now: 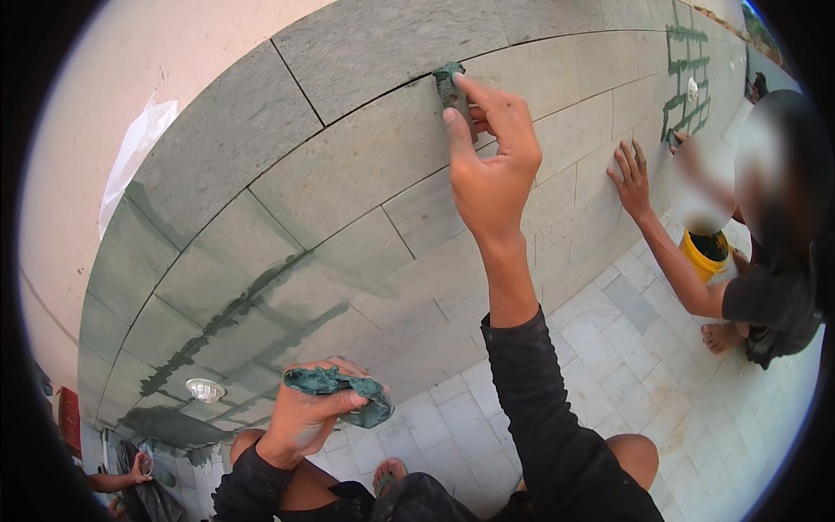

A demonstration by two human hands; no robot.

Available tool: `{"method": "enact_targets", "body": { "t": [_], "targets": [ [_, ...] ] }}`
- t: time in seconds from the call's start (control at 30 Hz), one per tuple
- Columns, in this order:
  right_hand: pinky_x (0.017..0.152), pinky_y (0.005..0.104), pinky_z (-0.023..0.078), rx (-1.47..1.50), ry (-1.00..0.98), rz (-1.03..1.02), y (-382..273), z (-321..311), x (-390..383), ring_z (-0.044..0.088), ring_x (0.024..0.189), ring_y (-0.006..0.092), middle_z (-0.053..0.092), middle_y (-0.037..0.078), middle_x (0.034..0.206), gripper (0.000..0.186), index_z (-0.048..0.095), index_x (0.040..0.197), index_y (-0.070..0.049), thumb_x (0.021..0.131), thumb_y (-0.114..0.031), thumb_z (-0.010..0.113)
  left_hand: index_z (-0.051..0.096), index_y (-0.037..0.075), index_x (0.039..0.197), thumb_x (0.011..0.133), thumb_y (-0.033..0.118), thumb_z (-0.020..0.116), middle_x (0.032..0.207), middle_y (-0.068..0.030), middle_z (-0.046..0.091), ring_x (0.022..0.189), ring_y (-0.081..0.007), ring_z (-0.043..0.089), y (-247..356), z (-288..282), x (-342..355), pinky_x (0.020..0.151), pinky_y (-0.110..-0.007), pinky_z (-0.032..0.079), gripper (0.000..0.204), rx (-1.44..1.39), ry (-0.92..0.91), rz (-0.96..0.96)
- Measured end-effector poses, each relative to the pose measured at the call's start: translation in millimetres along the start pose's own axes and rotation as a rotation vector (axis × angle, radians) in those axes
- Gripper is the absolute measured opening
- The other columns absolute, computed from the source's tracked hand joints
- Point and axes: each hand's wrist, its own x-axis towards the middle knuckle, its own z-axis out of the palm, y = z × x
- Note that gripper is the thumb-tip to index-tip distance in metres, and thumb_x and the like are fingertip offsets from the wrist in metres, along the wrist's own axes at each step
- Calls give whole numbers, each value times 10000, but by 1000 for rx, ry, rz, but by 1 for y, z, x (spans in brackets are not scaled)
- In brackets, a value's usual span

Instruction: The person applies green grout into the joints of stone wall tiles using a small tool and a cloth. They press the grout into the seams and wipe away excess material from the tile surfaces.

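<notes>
Green grout (335, 381) sat in a thick lump in the person's left hand (304, 416), which was cupped around it with the thumb laid along its side, low in front of a wall of grey stone tiles (539, 78). The raised right hand (497, 170) pinched a small flat applicator (446, 92) between thumb and fingertips, green paste at its upper end, beside a dark joint between tile courses. A smeared green line (207, 333) ran along a joint to the left, above a round white fixture (205, 390). At right, a co-worker's hand (632, 178) lay spread on the wall, with a yellow bucket (694, 260) standing on the pale paving (609, 348).
</notes>
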Motion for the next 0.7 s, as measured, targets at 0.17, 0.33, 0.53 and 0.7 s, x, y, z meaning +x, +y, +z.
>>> {"method": "enact_targets", "body": {
  "t": [0.17,0.33,0.53,0.7],
  "targets": [
    [634,281,490,-75,4,-84,2,3,-1,592,776,160,634,74,1029,340,769,1204,-59,882,45,738,664,-1,949,815,-47,798,1006,-161,667,1027,-347,687,-16,-9,1,1008,-634,551,195,-23,52,-21],
    [622,284,480,-174,21,-174,2,10,-5,583,757,163,631,84,1044,353,769,1221,-48,887,59,730,645,-10,961,822,-36,792,1043,-172,655,1048,-406,703,-18,-15,-2,994,-628,555,204,-15,50,-58],
    [638,329,482,-272,-68,-149,-15,9,2,589,734,196,617,114,1012,314,764,1200,-6,892,40,726,648,-24,1016,829,-31,785,1034,-184,653,1055,-455,712,-21,-31,-16,976,-627,563,232,-48,37,-75],
    [639,365,484,-360,-146,-106,-29,2,10,602,720,231,618,143,979,287,764,1152,31,869,11,721,674,-79,1040,841,-82,782,1013,-192,707,988,-371,739,-20,-34,-20,904,-478,596,227,-104,47,-108]
  ]
}}
